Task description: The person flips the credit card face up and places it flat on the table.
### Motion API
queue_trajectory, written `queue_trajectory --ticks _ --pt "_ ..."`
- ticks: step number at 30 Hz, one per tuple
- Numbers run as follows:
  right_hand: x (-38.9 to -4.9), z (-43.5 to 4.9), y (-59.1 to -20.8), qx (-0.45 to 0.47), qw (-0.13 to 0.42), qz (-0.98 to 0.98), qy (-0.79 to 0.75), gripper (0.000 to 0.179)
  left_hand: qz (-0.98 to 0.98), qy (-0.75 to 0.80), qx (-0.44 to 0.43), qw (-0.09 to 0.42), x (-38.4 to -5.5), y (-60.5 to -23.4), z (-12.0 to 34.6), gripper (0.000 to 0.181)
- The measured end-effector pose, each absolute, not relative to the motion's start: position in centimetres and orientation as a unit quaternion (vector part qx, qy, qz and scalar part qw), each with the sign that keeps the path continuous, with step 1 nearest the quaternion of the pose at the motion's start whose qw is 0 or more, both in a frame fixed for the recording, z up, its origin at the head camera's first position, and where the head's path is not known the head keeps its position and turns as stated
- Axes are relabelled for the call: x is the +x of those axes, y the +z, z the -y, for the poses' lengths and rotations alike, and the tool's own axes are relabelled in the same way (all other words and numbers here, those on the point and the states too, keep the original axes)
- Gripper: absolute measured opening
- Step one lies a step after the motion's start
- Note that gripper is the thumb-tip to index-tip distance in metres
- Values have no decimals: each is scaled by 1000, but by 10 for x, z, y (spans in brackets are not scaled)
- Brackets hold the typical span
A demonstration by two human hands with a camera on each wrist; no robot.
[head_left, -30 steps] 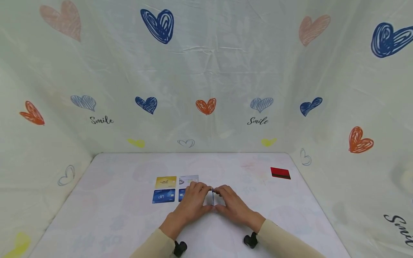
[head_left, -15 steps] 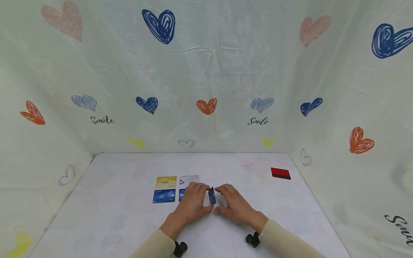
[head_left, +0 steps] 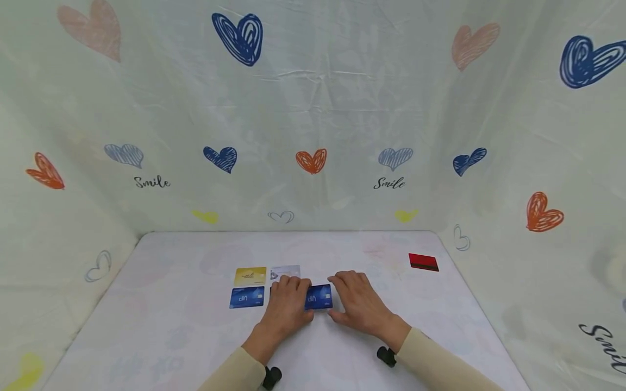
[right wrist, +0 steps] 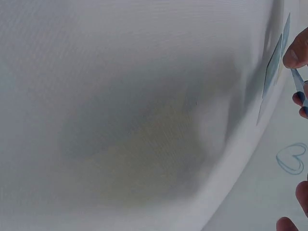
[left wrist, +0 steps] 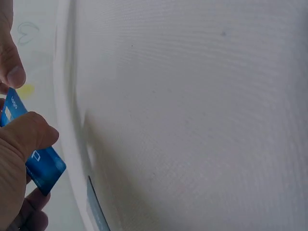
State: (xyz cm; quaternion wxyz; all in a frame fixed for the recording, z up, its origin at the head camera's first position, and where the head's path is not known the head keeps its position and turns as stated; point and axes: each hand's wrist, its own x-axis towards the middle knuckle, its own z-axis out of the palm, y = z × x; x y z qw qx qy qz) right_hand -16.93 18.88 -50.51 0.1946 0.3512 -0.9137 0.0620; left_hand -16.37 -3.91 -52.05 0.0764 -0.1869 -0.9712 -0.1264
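My left hand (head_left: 288, 304) pinches a blue card (head_left: 319, 297) between thumb and fingers, its VIP print side up. In the left wrist view the thumb lies across the blue card (left wrist: 48, 166), with fingertips beneath its edge. My right hand (head_left: 364, 304) is just right of the card, thumb and fingers spread apart and holding nothing. A gap separates its fingertips from the card in the right wrist view. Beside the left hand lie a yellow card (head_left: 250, 276), a second blue card (head_left: 246, 297) and a whitish card (head_left: 286, 271), partly covered by the fingers.
A red card (head_left: 423, 262) with a dark stripe lies alone at the back right of the white table (head_left: 171, 326). Behind the table hangs a pale curtain (head_left: 342, 119) printed with hearts. Small black devices (head_left: 386, 356) sit at both wrists.
The blue card, earlier seen edge-on between both hands, has turned so its printed face shows. My right hand has moved right, off the card; the left hand keeps hold of it.
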Motion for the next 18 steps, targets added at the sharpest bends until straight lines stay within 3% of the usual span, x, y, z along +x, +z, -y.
queue_trajectory --ticks 6,18 --pt "-171 -188 -510 356 202 912 27 67 970 -122 -200 74 -163 -521 37 71" --pt "-179 -199 -518 326 159 931 44 59 971 -108 -197 85 -167 -515 32 72"
